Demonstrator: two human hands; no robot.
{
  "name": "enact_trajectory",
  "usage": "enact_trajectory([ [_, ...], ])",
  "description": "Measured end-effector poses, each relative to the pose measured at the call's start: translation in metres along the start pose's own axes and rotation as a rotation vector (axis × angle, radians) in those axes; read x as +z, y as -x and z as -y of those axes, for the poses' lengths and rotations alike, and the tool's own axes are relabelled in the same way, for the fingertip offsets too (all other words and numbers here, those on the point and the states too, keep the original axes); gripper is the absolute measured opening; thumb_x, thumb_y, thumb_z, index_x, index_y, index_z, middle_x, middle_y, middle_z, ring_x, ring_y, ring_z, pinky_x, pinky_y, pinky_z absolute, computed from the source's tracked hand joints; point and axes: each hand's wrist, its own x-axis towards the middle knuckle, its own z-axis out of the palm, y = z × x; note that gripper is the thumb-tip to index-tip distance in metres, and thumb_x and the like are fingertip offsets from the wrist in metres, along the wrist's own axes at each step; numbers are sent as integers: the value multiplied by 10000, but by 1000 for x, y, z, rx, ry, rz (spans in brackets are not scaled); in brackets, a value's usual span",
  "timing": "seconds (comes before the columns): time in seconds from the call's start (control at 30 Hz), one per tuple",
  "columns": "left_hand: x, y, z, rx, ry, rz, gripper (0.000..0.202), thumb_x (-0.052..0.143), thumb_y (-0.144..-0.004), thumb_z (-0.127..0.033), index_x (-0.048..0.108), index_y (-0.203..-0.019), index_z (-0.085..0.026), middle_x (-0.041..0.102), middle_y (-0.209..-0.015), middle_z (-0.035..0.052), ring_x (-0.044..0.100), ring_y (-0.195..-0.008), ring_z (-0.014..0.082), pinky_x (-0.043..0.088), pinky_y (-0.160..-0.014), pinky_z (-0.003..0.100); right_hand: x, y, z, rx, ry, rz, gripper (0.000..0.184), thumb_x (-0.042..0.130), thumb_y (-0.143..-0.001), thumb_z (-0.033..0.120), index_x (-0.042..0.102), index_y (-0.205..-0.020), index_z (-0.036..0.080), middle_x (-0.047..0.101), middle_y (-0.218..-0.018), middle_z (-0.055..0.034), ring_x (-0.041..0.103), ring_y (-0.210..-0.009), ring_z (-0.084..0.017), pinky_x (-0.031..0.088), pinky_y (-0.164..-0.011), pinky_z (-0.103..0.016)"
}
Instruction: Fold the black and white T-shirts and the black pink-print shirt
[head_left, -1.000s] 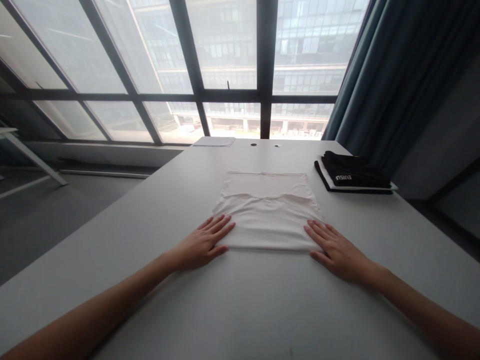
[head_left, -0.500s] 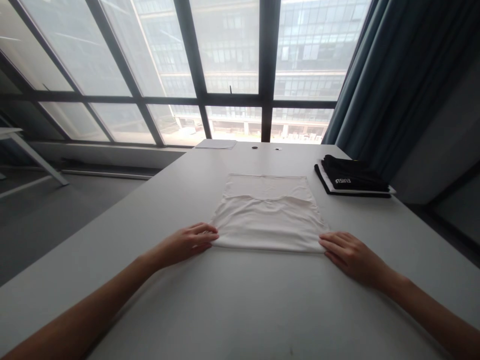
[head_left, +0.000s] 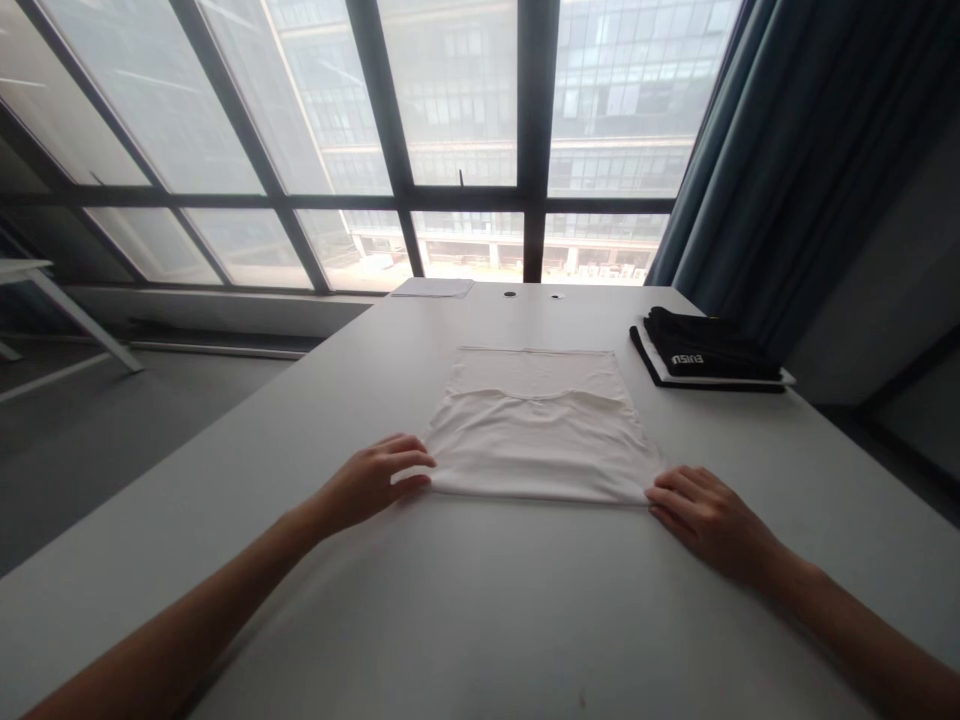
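A white T-shirt (head_left: 536,440) lies partly folded in the middle of the table, its near fold straight and its upper layer slightly wrinkled. At the near left corner, my left hand (head_left: 373,480) has its thumb and fingers apart, the tips at the edge of the cloth. My right hand (head_left: 709,515) is closed at the near right corner, with the cloth pinched between thumb and fingers. The fingertips of this hand are partly hidden.
On the right of the white table (head_left: 480,600) sits a stack of folded black and white clothes (head_left: 709,350). Some white sheets (head_left: 431,288) lie at the far left edge. Windows stand behind the table, with a dark blue curtain (head_left: 757,150) at right.
My left thumb and fingers have spread and let go of the left corner. My right hand has shifted slightly outward at the right corner. The shirt lies nearly as before.
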Motion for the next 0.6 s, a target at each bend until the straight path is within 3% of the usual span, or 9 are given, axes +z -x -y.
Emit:
enact_trajectory([
  [0.1,2,-1,0,-127,-33,25,263,515,-989,-406,712,-1023,-236,683,-995,52,642,-844,173,478,-778,260,4,-3,1,125,-45,-37,204,483,-1001,270,677,-988,209,671,-941,-75,611,-866,-222,459,-806,-360],
  [0.2,2,-1,9,-396,-72,-45,322,549,-931,-486,680,-1005,-201,686,-915,50,626,-755,190,461,-711,281,8,-3,-3,423,-41,-147,223,476,-982,325,658,-979,196,669,-923,-83,615,-842,-237,468,-758,-354],
  [0.27,2,0,15,-524,-67,-6,374,537,-906,-548,661,-896,-196,674,-804,33,610,-705,200,435,-662,285,11,-2,-8,604,-42,-181,231,498,-947,373,648,-914,201,665,-871,-76,613,-795,-241,462,-712,-352],
  [0.33,1,2,18,-575,-28,76,415,507,-899,-583,633,-797,-201,655,-728,18,597,-681,201,407,-630,281,12,0,-11,721,-94,-138,258,517,-911,422,625,-802,215,653,-785,-57,599,-719,-230,439,-649,-338],
  [0.43,2,3,17,-601,25,130,402,523,-869,-580,633,-788,-201,664,-739,13,599,-701,202,397,-636,277,12,2,-10,806,-195,-58,304,525,-877,465,595,-706,223,636,-702,-36,574,-647,-209,410,-610,-324],
  [0.6,3,1,15,-616,91,128,352,531,-838,-525,646,-801,-195,657,-746,11,585,-714,201,393,-646,274,7,0,-7,838,-343,-112,332,520,-848,501,631,-738,208,654,-706,-36,587,-670,-213,427,-644,-327],
])
